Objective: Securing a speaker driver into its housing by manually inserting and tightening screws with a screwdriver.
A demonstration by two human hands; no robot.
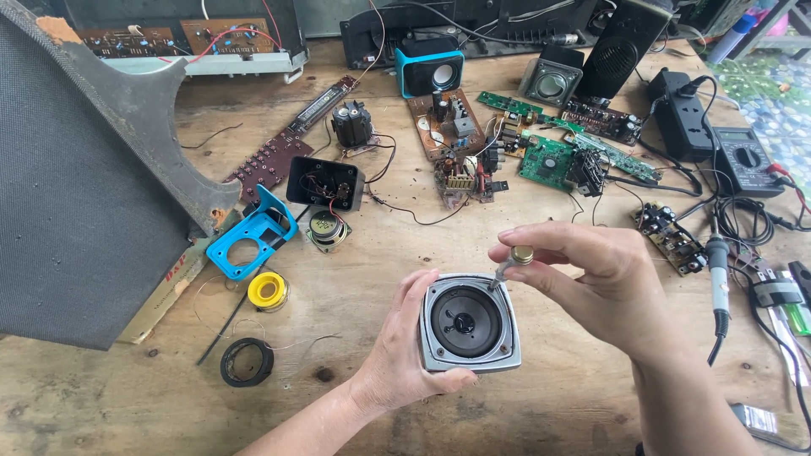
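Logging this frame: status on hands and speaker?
Left hand grips square speaker. Right hand holds small brass-capped tool at its top edge. Nothing blocking.

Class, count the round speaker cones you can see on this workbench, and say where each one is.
5: held speaker; small loose speaker beside the blue bracket; blue speaker box; grey speaker box; tall black speaker. Others may be hidden.

Bright, even daylight; soft shadows; sharp focus throughout; slight wide-angle bending at the edges.
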